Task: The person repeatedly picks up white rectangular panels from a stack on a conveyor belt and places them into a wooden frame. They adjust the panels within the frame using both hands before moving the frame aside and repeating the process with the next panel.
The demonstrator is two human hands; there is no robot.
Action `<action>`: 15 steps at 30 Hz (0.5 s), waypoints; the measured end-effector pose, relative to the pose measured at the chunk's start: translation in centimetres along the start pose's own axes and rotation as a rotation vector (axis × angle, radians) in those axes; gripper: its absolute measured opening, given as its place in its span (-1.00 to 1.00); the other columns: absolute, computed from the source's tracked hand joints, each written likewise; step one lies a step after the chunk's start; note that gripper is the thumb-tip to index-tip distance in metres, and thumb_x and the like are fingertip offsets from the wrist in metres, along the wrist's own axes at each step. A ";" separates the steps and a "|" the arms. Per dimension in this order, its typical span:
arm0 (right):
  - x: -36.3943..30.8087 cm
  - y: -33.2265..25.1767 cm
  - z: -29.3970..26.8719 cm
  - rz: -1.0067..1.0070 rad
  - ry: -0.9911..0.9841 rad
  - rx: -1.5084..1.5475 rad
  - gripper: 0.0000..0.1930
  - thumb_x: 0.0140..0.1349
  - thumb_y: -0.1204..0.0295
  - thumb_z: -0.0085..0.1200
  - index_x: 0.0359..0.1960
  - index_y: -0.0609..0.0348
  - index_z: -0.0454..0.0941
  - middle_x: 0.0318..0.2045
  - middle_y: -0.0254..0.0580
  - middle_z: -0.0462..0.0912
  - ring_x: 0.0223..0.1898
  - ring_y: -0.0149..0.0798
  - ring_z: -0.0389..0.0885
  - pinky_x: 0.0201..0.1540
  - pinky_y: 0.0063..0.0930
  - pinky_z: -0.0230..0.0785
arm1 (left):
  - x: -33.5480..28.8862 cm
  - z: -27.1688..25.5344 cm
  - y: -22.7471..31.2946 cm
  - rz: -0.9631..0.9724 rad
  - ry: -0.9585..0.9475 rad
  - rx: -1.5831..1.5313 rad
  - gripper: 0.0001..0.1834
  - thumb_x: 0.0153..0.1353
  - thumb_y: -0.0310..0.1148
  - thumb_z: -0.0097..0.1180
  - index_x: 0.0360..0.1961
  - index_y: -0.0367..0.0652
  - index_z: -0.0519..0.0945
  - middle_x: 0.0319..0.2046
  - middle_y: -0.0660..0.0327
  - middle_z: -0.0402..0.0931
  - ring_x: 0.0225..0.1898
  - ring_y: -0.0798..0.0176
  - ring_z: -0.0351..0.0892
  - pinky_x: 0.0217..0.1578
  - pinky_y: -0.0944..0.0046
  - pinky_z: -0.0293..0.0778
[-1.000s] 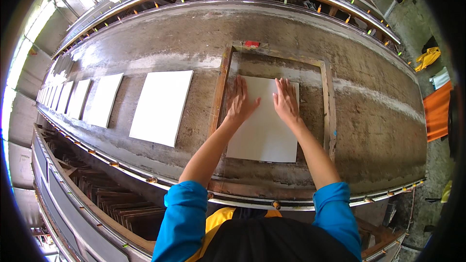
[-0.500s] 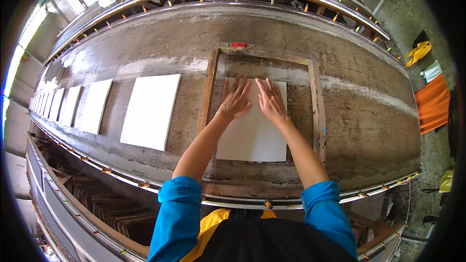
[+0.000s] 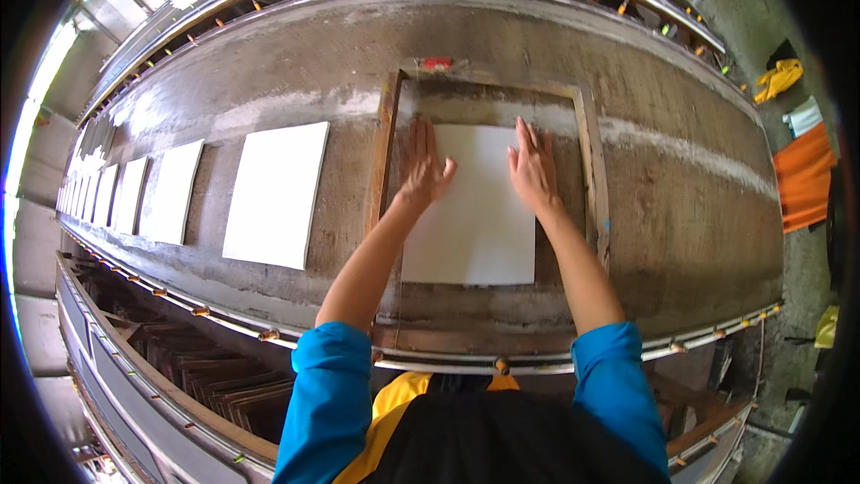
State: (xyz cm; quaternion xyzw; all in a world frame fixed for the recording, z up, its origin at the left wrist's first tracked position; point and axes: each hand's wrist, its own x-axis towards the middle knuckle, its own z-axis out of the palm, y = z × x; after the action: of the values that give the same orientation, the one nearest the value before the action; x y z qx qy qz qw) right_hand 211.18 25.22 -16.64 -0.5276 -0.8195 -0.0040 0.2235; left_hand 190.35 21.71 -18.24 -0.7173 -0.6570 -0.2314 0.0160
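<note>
Fingers of the left hand (image 3: 423,166) lie flat and slightly spread on the white tile's (image 3: 475,215) upper left edge; the right hand (image 3: 533,168) presses likewise, fingers loosely together, on its upper right. The tile lies inside the wooden frame (image 3: 383,152) on the long grey bench (image 3: 681,215), its long axis running away from the person.

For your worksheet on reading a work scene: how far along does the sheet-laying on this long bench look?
Done: a row of white sheets lies flat along the bench to the left. In hand: the left hand and right hand press one white sheet inside the wooden frame. Left: the frame surrounds it; bench to the right is bare.
</note>
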 end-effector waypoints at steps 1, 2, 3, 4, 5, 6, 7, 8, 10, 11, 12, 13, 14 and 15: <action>-0.1 -0.1 0.1 -0.021 0.030 -0.030 -0.46 0.23 0.35 -0.21 0.20 0.29 -0.02 0.08 0.08 0.30 0.17 -0.07 0.17 0.26 -0.12 -0.15 | -0.1 -0.3 0.0 0.017 -0.020 0.069 -0.26 0.05 -0.19 -0.09 0.19 -0.37 0.01 0.21 -0.15 -0.08 0.28 -0.07 -0.16 0.23 -0.04 -0.22; 0.0 -0.1 0.3 -0.046 0.062 -0.063 -0.46 0.23 0.35 -0.21 0.20 0.29 -0.02 0.07 0.09 0.30 0.17 -0.06 0.17 0.25 -0.12 -0.14 | -0.3 -0.5 0.4 0.034 -0.037 0.136 -0.27 0.06 -0.19 -0.11 0.20 -0.36 0.01 0.22 -0.14 -0.10 0.28 -0.06 -0.18 0.24 -0.02 -0.24; -0.4 -0.3 0.5 -0.071 0.093 -0.097 -0.47 0.23 0.35 -0.21 0.20 0.30 -0.01 0.07 0.11 0.30 0.17 -0.05 0.17 0.25 -0.12 -0.13 | -1.1 -0.6 0.9 0.109 -0.067 0.084 -0.27 0.06 -0.18 -0.12 0.20 -0.35 0.00 0.23 -0.12 -0.12 0.29 -0.03 -0.21 0.25 -0.02 -0.27; -1.8 -0.7 0.5 -0.110 0.084 -0.047 -0.46 0.23 0.34 -0.20 0.20 0.30 -0.01 0.08 0.11 0.28 0.18 -0.02 0.16 0.25 -0.12 -0.12 | -2.2 -0.8 1.6 0.183 -0.097 0.031 -0.27 0.07 -0.18 -0.14 0.21 -0.34 -0.02 0.24 -0.10 -0.15 0.30 -0.01 -0.23 0.25 -0.02 -0.30; -3.0 -1.5 0.4 -0.159 0.085 0.003 -0.46 0.22 0.34 -0.19 0.19 0.30 0.00 0.09 0.11 0.26 0.18 0.00 0.15 0.25 -0.13 -0.12 | -2.7 -1.4 2.0 0.255 -0.114 -0.016 -0.27 0.07 -0.17 -0.15 0.21 -0.33 -0.03 0.25 -0.08 -0.17 0.31 0.02 -0.26 0.26 -0.02 -0.33; -4.6 -2.2 0.2 -0.202 0.077 0.056 -0.46 0.22 0.34 -0.19 0.19 0.30 0.00 0.10 0.11 0.24 0.18 0.02 0.14 0.25 -0.14 -0.11 | -4.1 -2.2 3.1 0.299 -0.183 -0.109 -0.27 0.09 -0.15 -0.20 0.23 -0.30 -0.07 0.27 -0.01 -0.21 0.32 0.07 -0.30 0.26 -0.02 -0.36; -6.1 -2.9 0.0 -0.244 0.070 0.109 -0.46 0.21 0.34 -0.18 0.19 0.31 0.01 0.11 0.12 0.22 0.19 0.05 0.13 0.25 -0.14 -0.11 | -5.2 -3.1 3.8 0.340 -0.219 -0.114 -0.26 0.09 -0.14 -0.21 0.23 -0.30 -0.07 0.27 0.00 -0.21 0.32 0.07 -0.29 0.26 -0.03 -0.36; -7.7 -3.8 -0.9 -0.256 0.011 0.122 -0.45 0.20 0.35 -0.17 0.19 0.30 0.00 0.12 0.12 0.21 0.19 0.05 0.11 0.25 -0.15 -0.11 | -6.5 -4.0 4.4 0.377 -0.261 -0.122 -0.26 0.09 -0.13 -0.21 0.23 -0.29 -0.08 0.27 0.00 -0.20 0.32 0.07 -0.29 0.26 -0.04 -0.36; -10.7 -5.8 -3.4 -0.282 -0.118 0.160 -0.43 0.18 0.36 -0.15 0.19 0.30 -0.01 0.14 0.12 0.17 0.21 0.05 0.08 0.26 -0.17 -0.12 | -9.0 -3.9 4.8 0.409 -0.260 -0.191 -0.27 0.10 -0.10 -0.22 0.23 -0.27 -0.04 0.27 0.03 -0.16 0.31 0.07 -0.26 0.25 -0.08 -0.35; -11.6 -6.2 -3.9 -0.278 -0.124 0.195 -0.43 0.18 0.37 -0.15 0.20 0.29 -0.02 0.16 0.11 0.15 0.22 0.04 0.05 0.27 -0.18 -0.14 | -9.4 -4.0 5.0 0.417 -0.266 -0.206 -0.28 0.09 -0.11 -0.21 0.22 -0.27 -0.02 0.26 0.03 -0.14 0.31 0.07 -0.26 0.25 -0.08 -0.35; -12.4 -6.5 -4.2 -0.273 -0.130 0.231 -0.43 0.18 0.39 -0.15 0.21 0.27 -0.03 0.17 0.10 0.12 0.24 0.02 0.03 0.28 -0.19 -0.15 | -9.8 -4.1 5.2 0.424 -0.273 -0.220 -0.29 0.08 -0.11 -0.21 0.22 -0.26 0.00 0.26 0.03 -0.12 0.31 0.06 -0.25 0.24 -0.09 -0.34; -12.8 -6.7 -4.4 -0.270 -0.137 0.267 -0.42 0.18 0.41 -0.15 0.21 0.26 -0.04 0.19 0.08 0.10 0.25 0.00 0.00 0.29 -0.20 -0.17 | -10.2 -4.1 5.4 0.430 -0.280 -0.235 -0.29 0.08 -0.11 -0.20 0.22 -0.25 0.02 0.25 0.03 -0.11 0.31 0.06 -0.24 0.24 -0.10 -0.34; -12.5 -7.0 -4.7 -0.265 -0.157 0.241 -0.41 0.18 0.39 -0.14 0.22 0.25 -0.06 0.18 0.11 0.10 0.25 0.02 -0.01 0.29 -0.19 -0.18 | -10.1 -4.3 5.4 0.429 -0.254 -0.219 -0.31 0.07 -0.13 -0.19 0.21 -0.24 0.06 0.24 0.03 -0.07 0.31 0.05 -0.22 0.24 -0.11 -0.33; -12.4 -7.0 -4.8 -0.261 -0.156 0.227 -0.41 0.18 0.39 -0.14 0.22 0.24 -0.07 0.18 0.11 0.10 0.26 0.02 -0.02 0.29 -0.19 -0.19 | -10.1 -4.3 5.5 0.436 -0.254 -0.208 -0.30 0.06 -0.13 -0.19 0.21 -0.24 0.05 0.24 0.03 -0.06 0.31 0.05 -0.21 0.24 -0.12 -0.32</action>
State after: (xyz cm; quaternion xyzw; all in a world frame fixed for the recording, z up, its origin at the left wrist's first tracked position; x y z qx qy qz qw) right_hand 211.12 10.26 -15.37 -0.3871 -0.8910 0.1006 0.2149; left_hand 193.92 10.13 -16.38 -0.8629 -0.4566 -0.1966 -0.0909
